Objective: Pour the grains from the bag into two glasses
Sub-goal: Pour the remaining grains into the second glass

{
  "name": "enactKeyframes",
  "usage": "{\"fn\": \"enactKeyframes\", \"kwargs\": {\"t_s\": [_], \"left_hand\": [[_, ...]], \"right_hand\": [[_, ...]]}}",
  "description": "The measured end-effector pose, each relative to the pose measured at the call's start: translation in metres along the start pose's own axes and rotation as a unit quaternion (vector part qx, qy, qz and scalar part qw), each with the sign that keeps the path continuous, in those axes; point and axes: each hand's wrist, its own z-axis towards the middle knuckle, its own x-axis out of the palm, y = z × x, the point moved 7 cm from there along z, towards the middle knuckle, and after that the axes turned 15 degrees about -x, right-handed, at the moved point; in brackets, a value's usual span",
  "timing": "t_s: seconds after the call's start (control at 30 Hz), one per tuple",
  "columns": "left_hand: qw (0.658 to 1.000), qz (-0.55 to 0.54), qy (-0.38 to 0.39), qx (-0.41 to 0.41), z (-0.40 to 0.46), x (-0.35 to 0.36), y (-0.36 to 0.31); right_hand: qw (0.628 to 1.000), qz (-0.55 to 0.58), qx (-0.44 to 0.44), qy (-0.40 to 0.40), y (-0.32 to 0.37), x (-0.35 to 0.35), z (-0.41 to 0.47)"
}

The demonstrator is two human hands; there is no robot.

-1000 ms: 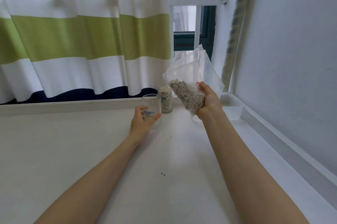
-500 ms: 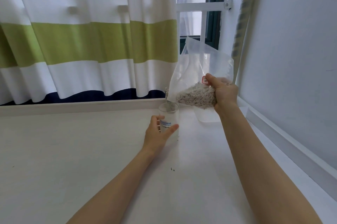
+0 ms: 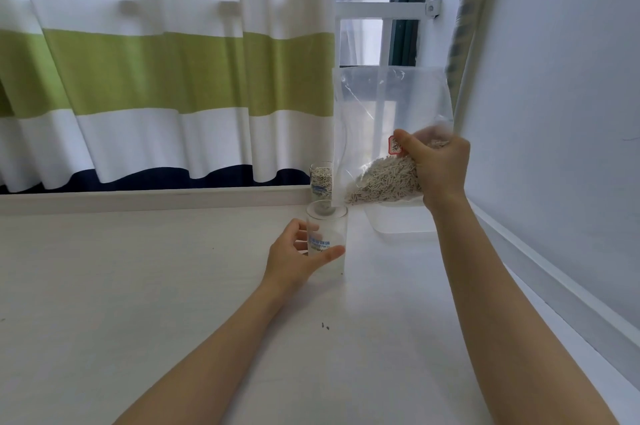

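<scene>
Bag now upright over glass, both hands gripping

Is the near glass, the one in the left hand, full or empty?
Empty: the near glass shows clear through, no grains inside.

Green-, white- and navy-striped curtain; beige grains.
</scene>
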Motion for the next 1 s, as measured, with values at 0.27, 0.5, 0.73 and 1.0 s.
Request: {"fn": "enactKeyframes", "kwargs": {"t_s": [0.27,0.5,0.73,1.0], "left_hand": [[1.0,0.003,-0.002,0.006,-0.002,0.0,-0.002],[1.0,-0.006,-0.007,0.016,-0.001,0.0,-0.002],[0.999,-0.011,-0.025,0.031,-0.003,-0.002,-0.004],[0.998,-0.009,-0.036,0.051,-0.007,-0.003,-0.008]], "right_hand": [[0.997,-0.016,-0.053,0.048,0.016,0.007,0.0],[0.992,-0.05,-0.092,0.066,0.026,0.008,-0.001],[0.985,-0.091,-0.12,0.083,0.032,0.01,-0.001],[0.982,-0.099,-0.122,0.108,0.036,0.014,-0.001]]}}
